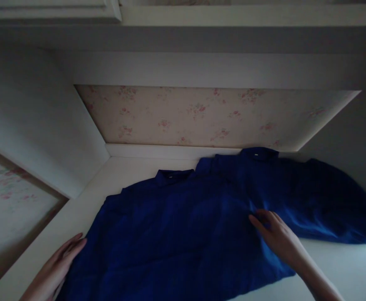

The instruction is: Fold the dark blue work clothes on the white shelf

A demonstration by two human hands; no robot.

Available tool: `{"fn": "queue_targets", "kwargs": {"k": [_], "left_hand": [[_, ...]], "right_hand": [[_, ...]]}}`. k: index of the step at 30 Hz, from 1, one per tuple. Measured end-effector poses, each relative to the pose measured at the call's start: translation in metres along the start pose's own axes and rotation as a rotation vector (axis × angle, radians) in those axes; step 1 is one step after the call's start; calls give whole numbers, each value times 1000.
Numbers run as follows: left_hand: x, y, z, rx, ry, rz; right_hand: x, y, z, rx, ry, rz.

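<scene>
A dark blue shirt (183, 234) lies spread flat on a white surface (342, 267), its collar toward the back wall and one sleeve stretched to the right. My left hand (56, 267) rests flat at the shirt's left edge, fingers together and extended, touching the cloth. My right hand (275, 236) lies on the shirt near its middle right, where the sleeve joins the body. Its fingers are curled on the fabric; whether they pinch a fold I cannot tell.
The surface sits in a white alcove. A floral wallpaper panel (208, 117) fills the back wall, and a white side wall (45, 125) slopes in on the left. A white ledge (170, 151) runs behind the collar. Light is dim.
</scene>
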State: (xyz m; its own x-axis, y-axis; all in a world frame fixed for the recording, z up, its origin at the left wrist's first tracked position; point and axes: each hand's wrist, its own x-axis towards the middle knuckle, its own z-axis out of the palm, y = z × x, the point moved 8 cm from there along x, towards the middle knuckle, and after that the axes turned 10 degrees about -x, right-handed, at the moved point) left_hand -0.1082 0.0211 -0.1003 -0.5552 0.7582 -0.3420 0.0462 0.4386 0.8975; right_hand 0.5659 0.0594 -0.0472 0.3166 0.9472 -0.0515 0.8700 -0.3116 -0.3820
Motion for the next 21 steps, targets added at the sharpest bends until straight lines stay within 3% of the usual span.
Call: {"fn": "queue_targets", "kwargs": {"k": [3,8,11,16,21], "left_hand": [[9,21,17,-6,-64,-97],[31,45,41,178,-114,-15],[37,53,46,209,-80,26],[34,75,47,153,-86,98],[41,90,55,13,-141,99]], "right_hand": [[14,-14,-4,35,52,30],[52,-27,10,27,-24,92],[65,-27,14,22,-32,91],[53,-14,1,103,-11,146],[25,15,-13,361,99,275]]}}
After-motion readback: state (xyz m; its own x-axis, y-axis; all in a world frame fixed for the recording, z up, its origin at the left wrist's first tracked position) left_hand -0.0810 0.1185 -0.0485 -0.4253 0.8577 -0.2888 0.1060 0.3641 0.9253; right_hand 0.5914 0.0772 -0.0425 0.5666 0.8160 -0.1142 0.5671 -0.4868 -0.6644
